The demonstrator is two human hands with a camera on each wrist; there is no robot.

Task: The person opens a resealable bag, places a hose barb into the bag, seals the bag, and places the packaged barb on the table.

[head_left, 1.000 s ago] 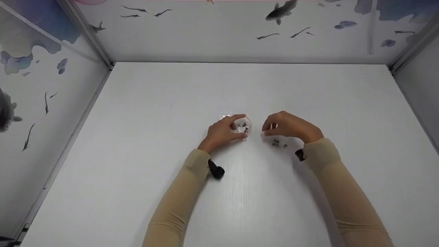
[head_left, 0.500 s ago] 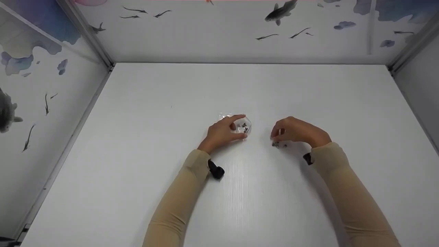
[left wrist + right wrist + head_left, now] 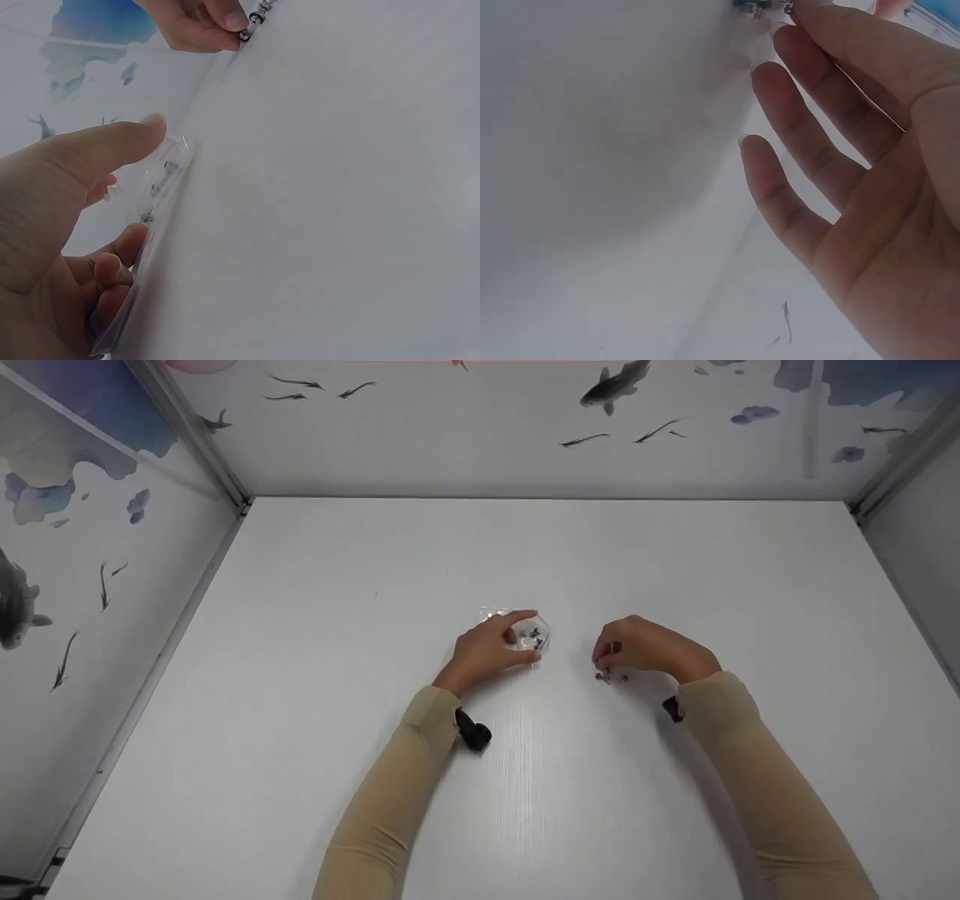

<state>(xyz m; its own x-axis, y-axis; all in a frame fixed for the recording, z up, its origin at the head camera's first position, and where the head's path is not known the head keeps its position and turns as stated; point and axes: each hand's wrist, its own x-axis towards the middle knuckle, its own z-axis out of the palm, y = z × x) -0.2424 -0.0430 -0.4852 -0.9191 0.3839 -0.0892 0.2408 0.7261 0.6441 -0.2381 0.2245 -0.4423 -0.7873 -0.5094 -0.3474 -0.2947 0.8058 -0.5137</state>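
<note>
A clear plastic bag with several small dark metal parts inside lies on the table. My left hand grips it, thumb and fingers around its sides; in the left wrist view the bag stands between thumb and fingers. To the right, my right hand is over a small group of metal parts, with one more part beside them. The right wrist view shows a small metal part pinched at the thumb tip of my right hand, its other fingers loosely bent.
The white table extends around both hands. A white back panel with fish pictures and a patterned left panel stand at its edges. A black wrist device is on the left sleeve, another on the right.
My right hand has moved right and slightly nearer the body, from beside the bag to the loose metal parts, then stays almost still. The left hand and bag have not visibly moved.
</note>
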